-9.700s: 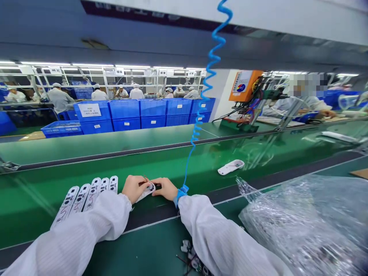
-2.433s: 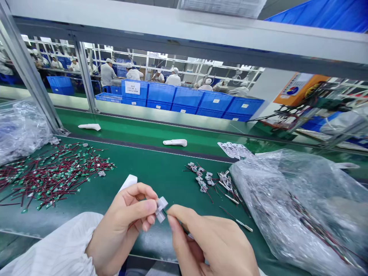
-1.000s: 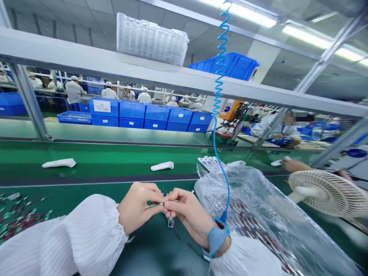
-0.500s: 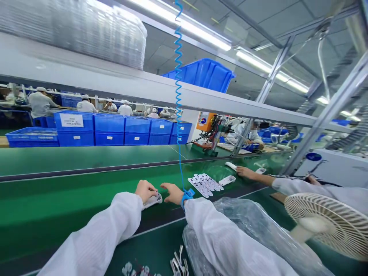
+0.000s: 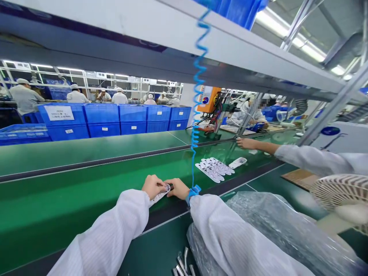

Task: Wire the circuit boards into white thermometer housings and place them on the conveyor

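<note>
On the green belt (image 5: 94, 199), my left hand (image 5: 154, 186) is closed at the upper end of a white elongated housing (image 5: 157, 197), its fingertips pinched over small parts inside. My right hand (image 5: 177, 188), with a blue wrist strap (image 5: 194, 191), has its fingers curled against the right end of the same housing. Small details between the fingertips are hidden. Several flat printed pieces (image 5: 214, 170) lie to the right on the belt, and another white housing (image 5: 238, 163) rests beyond them.
A coiled blue cord (image 5: 198, 88) hangs in front. Clear plastic bags (image 5: 267, 218) lie at the right beside a fan (image 5: 345, 199). Metal pieces (image 5: 182, 265) sit near the bottom edge. Another person's hand (image 5: 247, 143) reaches over the belt. A shelf (image 5: 172, 50) crosses above.
My right hand has moved in from beside the housing and now touches its end. The view has tilted down. The other person's hand has moved away from the belt's white pieces.
</note>
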Demonstrator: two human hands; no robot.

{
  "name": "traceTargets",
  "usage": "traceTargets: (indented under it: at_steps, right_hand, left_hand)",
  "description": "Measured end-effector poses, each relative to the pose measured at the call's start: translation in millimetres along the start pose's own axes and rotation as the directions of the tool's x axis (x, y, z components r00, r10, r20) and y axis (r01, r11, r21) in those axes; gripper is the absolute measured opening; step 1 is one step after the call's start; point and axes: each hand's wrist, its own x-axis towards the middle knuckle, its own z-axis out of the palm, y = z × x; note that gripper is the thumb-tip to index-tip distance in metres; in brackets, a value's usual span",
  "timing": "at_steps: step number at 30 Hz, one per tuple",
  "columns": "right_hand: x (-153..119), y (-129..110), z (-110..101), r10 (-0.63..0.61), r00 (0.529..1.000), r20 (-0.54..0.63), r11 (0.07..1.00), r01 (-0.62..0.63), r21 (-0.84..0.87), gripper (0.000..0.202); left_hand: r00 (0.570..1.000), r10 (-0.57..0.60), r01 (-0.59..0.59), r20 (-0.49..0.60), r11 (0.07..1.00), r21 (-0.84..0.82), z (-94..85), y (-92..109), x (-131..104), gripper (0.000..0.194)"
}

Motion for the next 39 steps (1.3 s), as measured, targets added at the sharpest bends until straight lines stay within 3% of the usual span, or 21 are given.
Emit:
traceTargets:
  at_steps: [8, 16, 29, 34, 39]
  right_hand:
    - [-8, 12, -9, 0.010, 0.998, -0.067, 1.000, -0.008, 0.025, 0.024]
    - [-11, 26, -16, 0.011, 0.998, -0.064, 1.000, -0.012, -0.012, 0.024]
    - [-23, 48, -30, 0.078, 0.994, -0.082, 0.990, -0.086, -0.109, 0.022]
    - [-29, 37, -38, 0.123, 0.983, -0.140, 0.978, -0.144, -0.148, 0.024]
    - [-42, 7, -60, 0.140, 0.968, -0.211, 0.969, -0.178, -0.174, 0.028]
  left_hand:
    - [0.998, 0.039, -0.034, -0.046, 0.996, 0.088, 17.2, 5, 10, 0.021]
    - [0.992, 0.120, -0.109, -0.047, 0.973, 0.204, 33.6, 14, 21, 0.019]
    - [0.975, 0.208, -0.220, 0.072, 0.919, 0.328, 44.0, 43, 41, 0.023]
    - [0.971, 0.196, -0.226, 0.139, 0.943, 0.246, 27.0, 52, 53, 0.025]
    - [0.971, 0.159, -0.193, 0.178, 0.963, 0.190, -20.4, 54, 45, 0.025]
